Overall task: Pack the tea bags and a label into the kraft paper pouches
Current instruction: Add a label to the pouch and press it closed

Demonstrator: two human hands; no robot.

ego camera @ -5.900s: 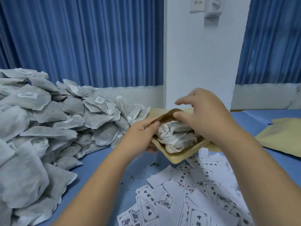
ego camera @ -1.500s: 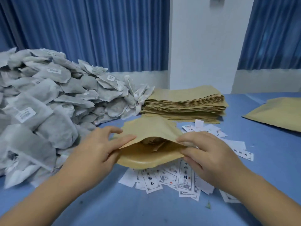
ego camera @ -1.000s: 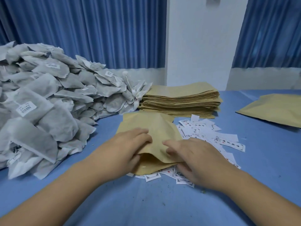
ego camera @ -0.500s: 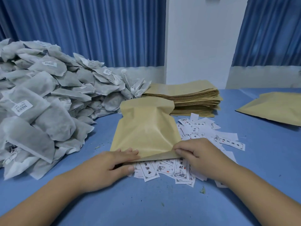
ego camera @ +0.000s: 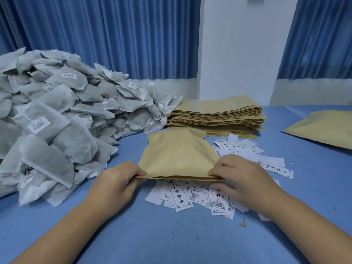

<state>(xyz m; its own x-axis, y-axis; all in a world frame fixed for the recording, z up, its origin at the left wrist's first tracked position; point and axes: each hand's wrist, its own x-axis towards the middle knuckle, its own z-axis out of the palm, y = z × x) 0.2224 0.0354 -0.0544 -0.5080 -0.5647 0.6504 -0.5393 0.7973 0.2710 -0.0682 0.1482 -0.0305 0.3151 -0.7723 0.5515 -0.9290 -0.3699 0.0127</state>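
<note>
While both hands pinch its near edge, the kraft pouch (ego camera: 179,155) lies on the blue table (ego camera: 171,241), bulging mid-body; that near edge looks like the mouth. L hand (ego camera: 116,184) pinches the corner at 7 o'clock and R hand (ego camera: 242,180) pinches the corner at 5 o'clock, fingers curled onto the paper.

Loose labels (ego camera: 181,199) lie under that edge and spread out to 3 o'clock. The tea bag heap (ego camera: 57,121) sits at 9–10 o'clock, the stack of empty pouches (ego camera: 219,115) at 12–1, and 1 more pouch (ego camera: 322,128) at 2.

Risks, as I judge them:
- Can't tell if a label is inside, so closing now could leave it out.
- Lifting by 2 corners may let the mouth gape and bags slide out.
- The edge could drag loose labels along or trap 1 in the fold.
</note>
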